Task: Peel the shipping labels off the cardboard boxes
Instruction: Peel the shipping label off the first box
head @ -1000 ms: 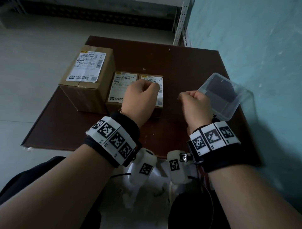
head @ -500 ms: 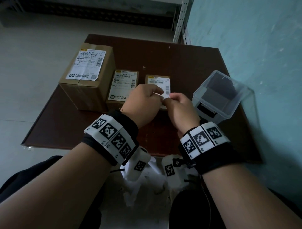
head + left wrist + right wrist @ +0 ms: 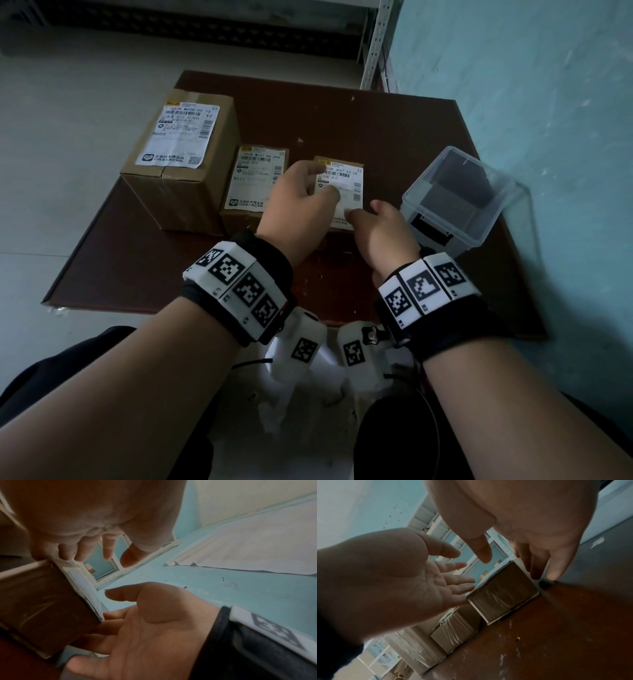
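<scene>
Meanwhile, both loose-fingered hands, left and right, meet over the small box's label, its long axis running away from the person.

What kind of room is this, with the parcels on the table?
Probably a storeroom or small parcel-handling room. Three taped cardboard boxes with printed shipping labels sit on a brown table, and perforated metal shelving stands against the bare blue wall.

Small box's label partly hidden behind left hand; print illegible.
</scene>
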A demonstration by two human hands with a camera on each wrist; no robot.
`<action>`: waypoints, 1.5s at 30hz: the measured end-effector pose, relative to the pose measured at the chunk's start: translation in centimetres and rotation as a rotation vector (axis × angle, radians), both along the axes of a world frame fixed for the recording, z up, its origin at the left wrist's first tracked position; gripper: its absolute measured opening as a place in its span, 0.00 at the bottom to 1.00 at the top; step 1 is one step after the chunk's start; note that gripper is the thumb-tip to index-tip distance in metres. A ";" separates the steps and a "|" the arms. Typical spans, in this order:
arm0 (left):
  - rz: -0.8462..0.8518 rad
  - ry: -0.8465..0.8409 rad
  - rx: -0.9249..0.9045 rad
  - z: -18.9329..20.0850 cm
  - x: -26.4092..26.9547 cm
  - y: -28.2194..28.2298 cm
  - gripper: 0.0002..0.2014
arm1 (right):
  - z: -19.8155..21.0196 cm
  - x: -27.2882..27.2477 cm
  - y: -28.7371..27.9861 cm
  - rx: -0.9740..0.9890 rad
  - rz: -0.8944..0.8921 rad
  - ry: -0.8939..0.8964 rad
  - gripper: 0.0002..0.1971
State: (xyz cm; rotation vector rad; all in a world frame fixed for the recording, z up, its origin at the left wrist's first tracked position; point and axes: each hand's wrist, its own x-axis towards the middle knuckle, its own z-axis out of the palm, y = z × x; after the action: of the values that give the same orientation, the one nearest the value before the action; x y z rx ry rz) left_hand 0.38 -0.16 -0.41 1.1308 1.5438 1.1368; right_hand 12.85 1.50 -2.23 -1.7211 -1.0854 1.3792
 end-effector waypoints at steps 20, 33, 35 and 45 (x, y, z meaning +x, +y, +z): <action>-0.006 -0.045 -0.266 -0.6 -0.1 0.4 0.12 | 0.4 -0.2 -0.8 0.032 0.089 -0.148 0.12; -0.010 -0.115 0.149 1.1 -0.8 -0.3 0.11 | 2.9 -0.5 -1.9 0.339 -0.040 0.060 0.14; -0.003 -0.075 0.275 1.0 -1.1 -0.4 0.15 | 3.0 -0.6 -2.0 0.395 -0.074 0.115 0.14; -0.057 0.279 0.278 -0.8 -2.9 -0.7 0.52 | 3.7 -1.3 -3.3 0.335 0.029 0.148 0.21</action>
State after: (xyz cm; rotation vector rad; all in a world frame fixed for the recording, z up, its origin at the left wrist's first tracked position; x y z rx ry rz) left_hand -2.50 -0.83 -1.25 1.5651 1.5814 1.2215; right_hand 11.56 -1.83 1.46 -1.3470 -1.1845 1.2391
